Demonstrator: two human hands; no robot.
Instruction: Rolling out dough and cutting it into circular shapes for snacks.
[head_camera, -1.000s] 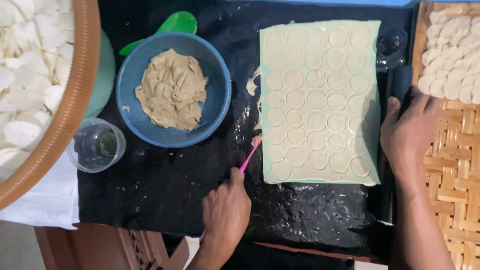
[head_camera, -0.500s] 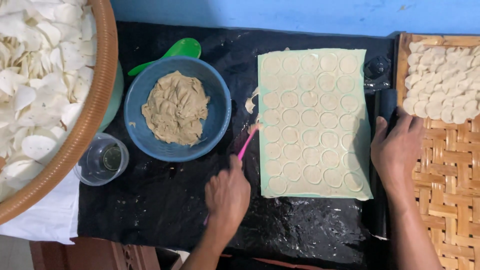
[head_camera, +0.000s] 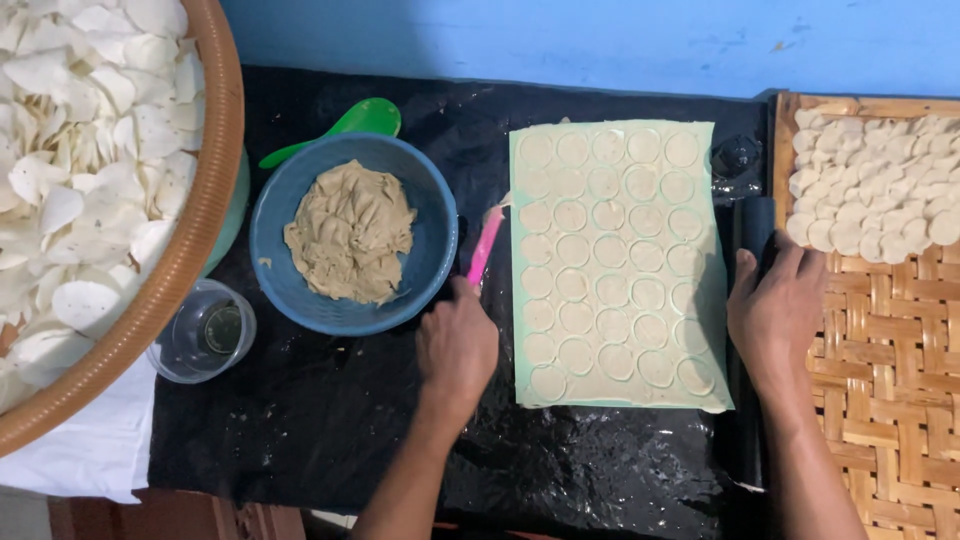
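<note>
**Carefully along the sheet's left edge**

Here the left hand (head_camera: 457, 345) gripped a pink tool (head_camera: 486, 246), its fingers closed round the handle while the tip touched the left edge of the pale green dough sheet (head_camera: 618, 265). That sheet, stamped all over with round discs, lay flat on the black plastic cover (head_camera: 300, 420) of the tabletop, toward the right of the middle. The right hand (head_camera: 775, 315) pressed down at the sheet's right edge, fingers spread narrowly and curled over a dark roller (head_camera: 748, 230) lying alongside (whether they actually clasped it could not be told).

To do this step well, the tool should probably have been kept low and nearly flat, sliding under the edge rather than digging in, since the sheet looked thin and likely to tear. The steadying hand was best kept firm so that the sheet would not drag across the plastic.

No package, label or sign showed anywhere. Near the left edge stood a blue bowl (head_camera: 430, 260) of tan paste, a green scoop (head_camera: 345, 125) behind it and a clear cup (head_camera: 200, 332) in front. A large woven basket (head_camera: 205, 215) of white chips filled the left corner; a woven bamboo tray (head_camera: 885, 370) with cut discs sat at the right edge.
</note>
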